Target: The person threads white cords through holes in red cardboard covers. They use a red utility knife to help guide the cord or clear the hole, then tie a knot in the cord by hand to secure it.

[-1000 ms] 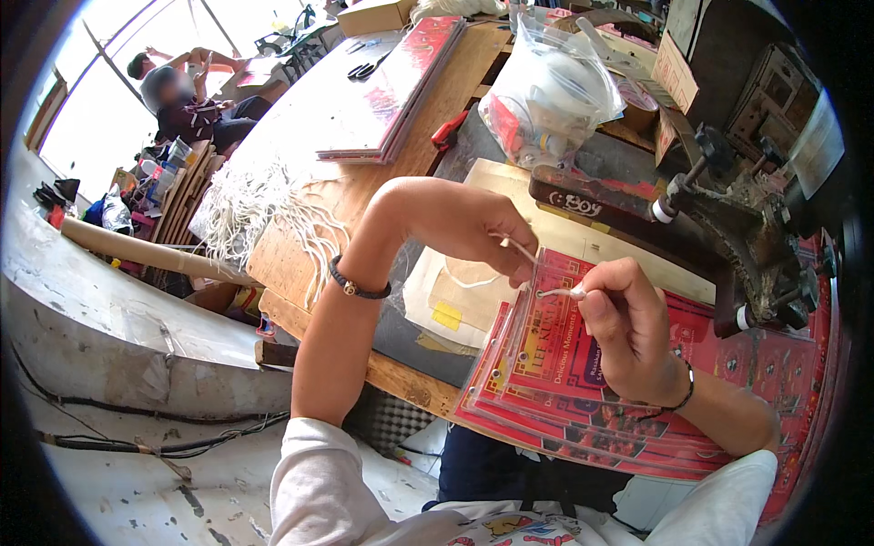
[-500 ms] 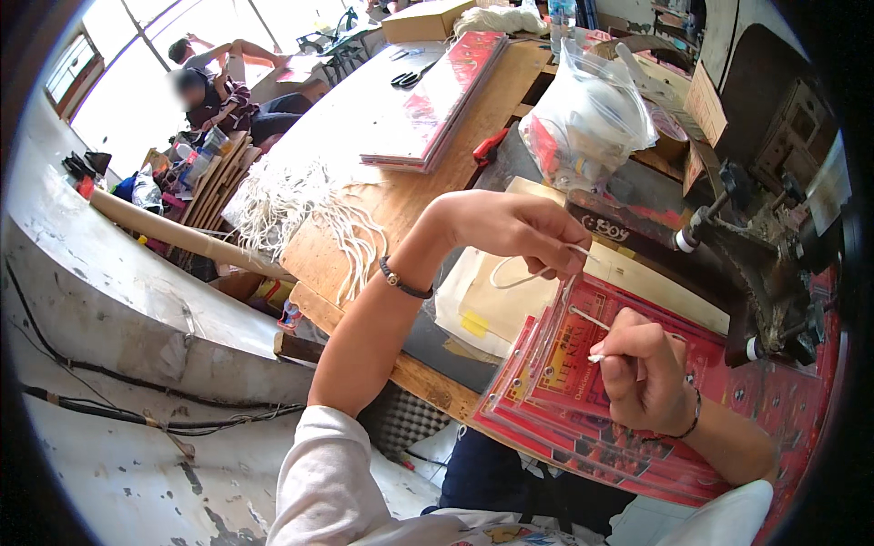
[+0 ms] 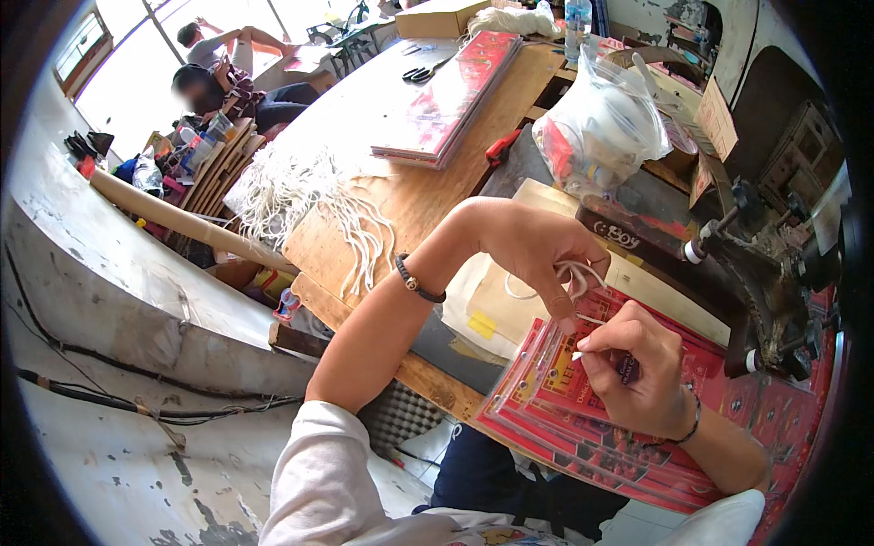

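Note:
A white cord (image 3: 592, 318) runs between my hands over a stack of red printed sheets (image 3: 583, 423) in clear plastic, whose corners carry metal eyelets. My right hand (image 3: 637, 364) pinches the cord near its end, a short white tip sticking out past the thumb. Above it, my left hand (image 3: 537, 246) is bent down at the wrist with a loop of the same cord around its curled fingers. Its thumb points down toward the right fingertips. Whether the cord passes through an eyelet is hidden by my hands.
Loose white cords (image 3: 314, 209) hang over the table corner. Behind lie another red stack (image 3: 455, 100), black scissors (image 3: 423, 73) and a red-handled tool (image 3: 501, 147). A filled plastic bag (image 3: 601, 127) and a dark metal machine (image 3: 760, 264) stand right. Two people sit far left.
My left hand has come down and right, its thumb now close to the right hand. The cord loop has gathered around its fingers. My right hand moved slightly left; the view shifted a little.

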### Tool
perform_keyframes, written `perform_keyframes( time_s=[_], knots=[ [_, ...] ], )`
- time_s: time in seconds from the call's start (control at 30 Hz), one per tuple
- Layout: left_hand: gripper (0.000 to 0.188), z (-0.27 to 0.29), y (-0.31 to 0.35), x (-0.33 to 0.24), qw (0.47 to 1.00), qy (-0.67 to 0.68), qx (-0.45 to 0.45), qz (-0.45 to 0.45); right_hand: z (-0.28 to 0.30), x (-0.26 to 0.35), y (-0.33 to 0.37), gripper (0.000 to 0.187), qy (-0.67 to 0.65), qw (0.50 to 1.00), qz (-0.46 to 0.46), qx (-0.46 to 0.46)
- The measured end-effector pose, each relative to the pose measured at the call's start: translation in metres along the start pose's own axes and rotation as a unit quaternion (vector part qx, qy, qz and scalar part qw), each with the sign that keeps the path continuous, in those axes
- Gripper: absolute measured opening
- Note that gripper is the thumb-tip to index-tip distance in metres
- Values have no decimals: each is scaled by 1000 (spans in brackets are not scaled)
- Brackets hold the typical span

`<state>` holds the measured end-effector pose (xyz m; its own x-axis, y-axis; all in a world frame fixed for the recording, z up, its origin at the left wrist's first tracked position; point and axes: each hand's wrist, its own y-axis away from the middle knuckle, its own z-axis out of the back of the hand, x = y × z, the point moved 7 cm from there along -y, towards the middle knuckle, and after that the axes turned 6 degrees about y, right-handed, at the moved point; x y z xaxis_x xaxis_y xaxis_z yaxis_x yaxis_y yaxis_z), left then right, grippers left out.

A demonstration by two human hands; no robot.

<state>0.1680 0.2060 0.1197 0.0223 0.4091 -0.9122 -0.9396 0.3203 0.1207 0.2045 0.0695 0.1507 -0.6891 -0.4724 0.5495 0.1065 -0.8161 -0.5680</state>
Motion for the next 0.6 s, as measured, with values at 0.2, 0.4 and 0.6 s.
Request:
perform_keyframes(
  time_s=[0.2, 0.4, 0.6],
  knots=[
    [36, -5, -7, 6, 1000, 26, 7, -10, -4, -3, -1, 20, 1, 1000, 14, 0],
    [41, -10, -9, 3, 997, 65, 30, -36, -7, -5, -1, 20, 7, 1000, -4, 22],
    [37, -13, -9, 18, 995, 56, 80, 7, -9, -5, 0, 25, -2, 999, 3, 37]
  ],
)
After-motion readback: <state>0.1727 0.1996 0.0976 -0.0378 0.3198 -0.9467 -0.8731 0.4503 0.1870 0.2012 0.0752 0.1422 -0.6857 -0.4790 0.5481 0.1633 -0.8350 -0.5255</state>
